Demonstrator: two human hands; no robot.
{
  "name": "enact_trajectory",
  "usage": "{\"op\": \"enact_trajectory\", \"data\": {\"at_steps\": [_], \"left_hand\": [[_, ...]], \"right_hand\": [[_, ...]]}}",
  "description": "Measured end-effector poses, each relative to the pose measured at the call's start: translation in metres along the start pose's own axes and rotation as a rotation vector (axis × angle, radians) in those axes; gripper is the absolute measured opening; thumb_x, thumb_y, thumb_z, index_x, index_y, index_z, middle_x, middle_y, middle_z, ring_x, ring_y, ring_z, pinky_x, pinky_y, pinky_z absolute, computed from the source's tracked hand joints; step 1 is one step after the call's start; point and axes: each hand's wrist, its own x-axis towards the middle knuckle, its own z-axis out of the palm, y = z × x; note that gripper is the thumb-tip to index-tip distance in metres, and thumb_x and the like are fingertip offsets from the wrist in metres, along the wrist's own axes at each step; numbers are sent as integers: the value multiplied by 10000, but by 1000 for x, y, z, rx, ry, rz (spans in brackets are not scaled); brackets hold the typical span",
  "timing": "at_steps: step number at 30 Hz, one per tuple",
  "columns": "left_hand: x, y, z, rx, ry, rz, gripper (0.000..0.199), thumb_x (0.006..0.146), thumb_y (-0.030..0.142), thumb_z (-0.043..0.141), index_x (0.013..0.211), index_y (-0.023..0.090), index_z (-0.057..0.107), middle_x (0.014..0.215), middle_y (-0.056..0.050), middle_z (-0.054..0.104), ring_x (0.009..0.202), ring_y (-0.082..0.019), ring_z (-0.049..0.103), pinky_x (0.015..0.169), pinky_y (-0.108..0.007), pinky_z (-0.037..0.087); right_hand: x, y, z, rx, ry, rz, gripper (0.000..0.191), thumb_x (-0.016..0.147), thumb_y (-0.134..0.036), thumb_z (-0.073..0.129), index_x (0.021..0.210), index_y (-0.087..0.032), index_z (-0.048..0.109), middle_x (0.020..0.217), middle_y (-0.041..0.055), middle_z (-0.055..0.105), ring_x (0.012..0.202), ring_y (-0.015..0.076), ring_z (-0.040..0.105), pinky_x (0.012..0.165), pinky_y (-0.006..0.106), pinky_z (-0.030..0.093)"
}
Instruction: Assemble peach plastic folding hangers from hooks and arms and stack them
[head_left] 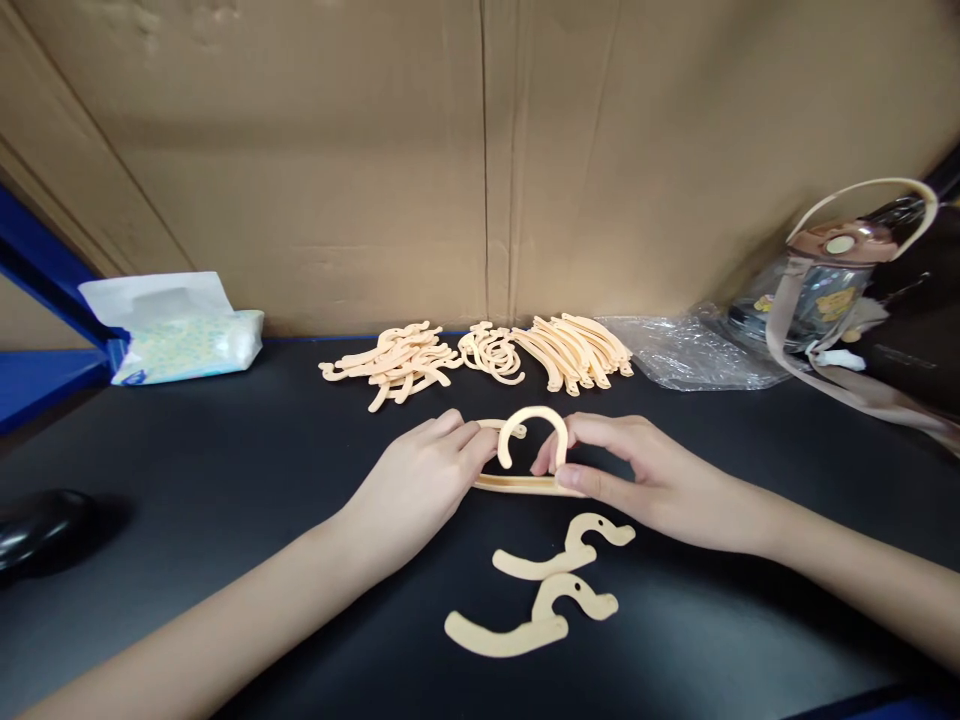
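Note:
My right hand (626,465) pinches a cream plastic hook (534,412) between thumb and fingers, at the right end of a long curved plastic strip (517,485). The hook stands upright, its open curve facing left and down. My left hand (431,465) is closed on the left part of the strip, its fingertips partly hidden. Another cream piece with a rounded end (517,430) sticks out behind the left fingers. Nearer to me on the black table lie two flat cream pieces, an upper one (529,567) and a lower one (506,640), each with a curved arm and a hooked end with a hole.
Behind my hands lie a pile of curved cream pieces (405,360), several small hooks (489,352) and a stack of long strips (574,350). A clear plastic bag (697,350) and strapped bottle (832,290) stand right; a tissue pack (187,345) and black mouse (41,525) left.

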Motion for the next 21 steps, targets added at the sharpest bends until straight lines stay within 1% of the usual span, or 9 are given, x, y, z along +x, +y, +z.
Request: {"op": "enact_trajectory", "data": {"at_steps": [2,4,6,10,13,15,17,19,21], "left_hand": [[2,-1,-1,-46,-36,-56,159,921,91,467,996,159,589,826,-15,648,723,-183,550,650,-288,444],[2,-1,-1,-109,-69,-120,158,950,159,451,1050,173,572,789,1,647,688,-173,569,599,-272,430],[2,-1,-1,-164,-69,-157,184,976,209,407,1083,185,555,794,8,651,694,-164,593,576,-260,421],[0,-1,3,-174,26,-102,198,981,205,384,1081,208,555,895,3,649,782,-161,591,617,-255,428],[0,-3,4,-136,86,-92,173,964,208,423,1014,196,588,888,-8,636,797,-180,557,635,-276,433],[0,-7,4,-114,132,-106,196,966,219,419,968,178,610,895,-22,638,834,-190,549,700,-300,451],[1,-11,4,-118,160,-82,223,969,210,412,1021,178,626,996,-30,654,945,-194,554,815,-321,452],[1,-15,4,-154,141,-40,260,965,181,420,1139,207,612,1125,-16,650,1054,-183,546,900,-323,429],[0,-19,4,-187,102,-45,277,960,180,439,1176,235,603,1149,0,654,1051,-173,562,889,-318,430]], "right_hand": [[0,1,4,-101,-2,-13,195,953,-351,492,870,-195,575,853,4,606,788,138,551,718,264,411],[1,3,8,-198,7,-35,165,949,-304,503,840,-191,553,823,0,576,769,134,527,715,264,395],[2,3,10,-250,30,-50,142,947,-269,505,832,-190,533,805,-7,558,751,129,507,711,263,382],[2,2,11,-275,53,-74,111,943,-237,510,841,-195,526,779,-24,556,734,117,497,713,257,367],[3,5,14,-294,48,-82,107,930,-208,524,825,-195,534,781,-31,574,743,112,506,733,261,362],[5,8,15,-295,61,-61,125,929,-230,534,809,-196,541,783,-34,587,747,114,514,740,270,360],[6,12,16,-281,70,-36,147,928,-263,543,795,-199,549,783,-37,594,750,115,521,743,276,359],[8,15,16,-267,60,-16,154,922,-267,550,784,-199,554,773,-39,588,745,113,522,739,274,359],[8,17,15,-270,48,-6,155,911,-258,560,770,-194,549,751,-42,574,729,108,516,733,270,359]]}}
